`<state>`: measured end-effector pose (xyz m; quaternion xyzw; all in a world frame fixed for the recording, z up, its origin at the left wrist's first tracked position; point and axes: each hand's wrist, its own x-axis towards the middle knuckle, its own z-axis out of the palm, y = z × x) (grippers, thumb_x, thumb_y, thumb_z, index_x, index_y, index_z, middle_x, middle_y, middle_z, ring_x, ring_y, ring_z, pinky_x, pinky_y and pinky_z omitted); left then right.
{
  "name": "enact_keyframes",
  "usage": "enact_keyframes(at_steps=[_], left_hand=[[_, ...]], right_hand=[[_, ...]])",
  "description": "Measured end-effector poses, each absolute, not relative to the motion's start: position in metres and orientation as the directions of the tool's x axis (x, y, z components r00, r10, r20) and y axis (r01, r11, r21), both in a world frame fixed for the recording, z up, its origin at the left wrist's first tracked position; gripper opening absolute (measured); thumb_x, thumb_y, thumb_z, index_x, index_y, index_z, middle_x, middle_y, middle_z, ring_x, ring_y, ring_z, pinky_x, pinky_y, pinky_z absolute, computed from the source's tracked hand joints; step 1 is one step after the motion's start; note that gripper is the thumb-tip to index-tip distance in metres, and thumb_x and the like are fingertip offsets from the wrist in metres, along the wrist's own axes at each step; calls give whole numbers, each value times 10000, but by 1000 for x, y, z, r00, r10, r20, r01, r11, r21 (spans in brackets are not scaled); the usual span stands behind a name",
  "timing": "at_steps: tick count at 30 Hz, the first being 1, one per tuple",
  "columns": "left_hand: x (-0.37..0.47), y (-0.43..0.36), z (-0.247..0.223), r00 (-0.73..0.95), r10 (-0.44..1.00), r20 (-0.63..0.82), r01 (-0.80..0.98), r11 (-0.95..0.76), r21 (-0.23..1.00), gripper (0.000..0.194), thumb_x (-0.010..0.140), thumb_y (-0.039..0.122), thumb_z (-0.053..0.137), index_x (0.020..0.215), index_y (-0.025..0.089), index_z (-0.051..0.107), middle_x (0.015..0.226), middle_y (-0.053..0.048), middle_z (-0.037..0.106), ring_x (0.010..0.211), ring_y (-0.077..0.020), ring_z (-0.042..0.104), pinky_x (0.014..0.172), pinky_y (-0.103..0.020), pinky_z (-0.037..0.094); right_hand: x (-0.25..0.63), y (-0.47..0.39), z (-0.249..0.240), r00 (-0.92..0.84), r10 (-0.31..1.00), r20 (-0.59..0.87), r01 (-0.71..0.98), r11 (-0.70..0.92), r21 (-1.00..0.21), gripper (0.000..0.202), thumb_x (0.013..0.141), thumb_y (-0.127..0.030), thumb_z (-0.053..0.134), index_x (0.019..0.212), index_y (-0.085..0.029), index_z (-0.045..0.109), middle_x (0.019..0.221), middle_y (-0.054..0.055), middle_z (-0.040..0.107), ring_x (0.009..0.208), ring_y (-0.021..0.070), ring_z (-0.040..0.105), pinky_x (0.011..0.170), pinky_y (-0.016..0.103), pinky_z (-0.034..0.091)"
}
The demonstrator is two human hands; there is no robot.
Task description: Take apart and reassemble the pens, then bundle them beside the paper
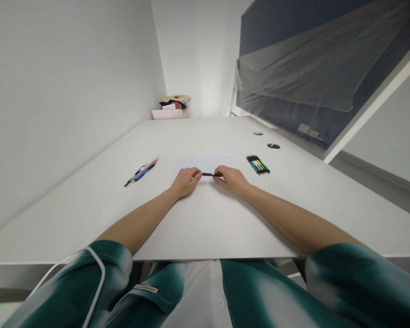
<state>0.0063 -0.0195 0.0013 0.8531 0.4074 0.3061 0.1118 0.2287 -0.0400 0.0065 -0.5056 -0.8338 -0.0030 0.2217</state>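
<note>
A black pen (208, 174) lies level between my two hands, above a sheet of white paper (205, 161) on the white table. My left hand (187, 181) pinches the pen's left end. Around its right end, the fingers of my right hand (230, 178) are closed. Both hands rest over the lower part of the paper, and the pen's ends are partly hidden by the fingers.
Several pens (141, 173) lie in a loose bunch on the left. A flat set of pens with green, white and yellow parts (258, 165) lies on the right. Two round inserts (273, 146) sit near the table's right edge. A pink box (168, 114) stands at the far end.
</note>
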Motion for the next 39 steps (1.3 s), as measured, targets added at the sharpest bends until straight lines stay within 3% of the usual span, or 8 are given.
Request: enact_keyframes(at_steps=[2, 4, 16, 22, 28, 34, 39], left_hand=[[6, -21, 0, 466, 750, 470, 610, -657, 444, 243, 891, 301, 497, 1060, 179, 624, 940, -70, 683, 871, -212, 606, 850, -345, 408], [6, -22, -1, 476, 738, 478, 609, -669, 426, 255, 878, 267, 505, 1095, 177, 605, 1002, -81, 678, 910, -219, 604, 883, -363, 406], [7, -19, 0, 529, 735, 425, 694, -662, 281, 259, 948, 275, 391, 981, 170, 626, 927, -81, 671, 894, -222, 595, 853, -384, 430], [7, -18, 0, 544, 732, 411, 716, -660, 228, 314, 964, 269, 355, 862, 177, 638, 857, -76, 664, 854, -215, 586, 822, -380, 429], [6, -18, 0, 542, 730, 416, 709, -663, 240, 319, 962, 282, 368, 889, 171, 659, 882, -83, 677, 866, -214, 592, 827, -381, 436], [6, -21, -1, 504, 724, 472, 654, -676, 339, 263, 889, 276, 510, 1108, 176, 614, 984, -73, 691, 933, -219, 619, 901, -397, 439], [6, -22, -2, 505, 713, 486, 663, -681, 311, 192, 864, 235, 518, 1014, 176, 622, 958, -74, 684, 925, -225, 615, 885, -397, 445]], right_hand=[[229, -40, 6, -377, 844, 382, 847, 481, -228, 165, 890, -293, 539, 1007, -206, 616, 980, 54, 693, 839, 188, 616, 680, 269, 375], [230, -40, 6, -366, 845, 389, 850, 474, -231, 162, 885, -290, 544, 1003, -205, 616, 971, 56, 696, 841, 192, 621, 681, 270, 382], [231, -41, 4, -404, 793, 456, 817, 537, -211, 309, 907, -329, 509, 1143, -175, 637, 1063, 93, 703, 952, 217, 634, 821, 314, 458], [230, -40, 6, -465, 760, 454, 812, 571, -125, 300, 941, -311, 455, 1040, -163, 698, 924, 89, 703, 887, 215, 615, 788, 311, 435], [230, -40, 7, -482, 747, 458, 804, 585, -109, 281, 938, -298, 464, 978, -160, 706, 873, 85, 685, 840, 205, 590, 758, 302, 401], [230, -41, 7, -476, 753, 454, 804, 581, -122, 249, 927, -284, 485, 965, -170, 703, 849, 79, 679, 818, 204, 581, 742, 301, 387], [230, -41, 8, -472, 752, 459, 807, 579, -119, 255, 933, -286, 481, 974, -166, 702, 863, 83, 681, 826, 207, 580, 745, 308, 387]])
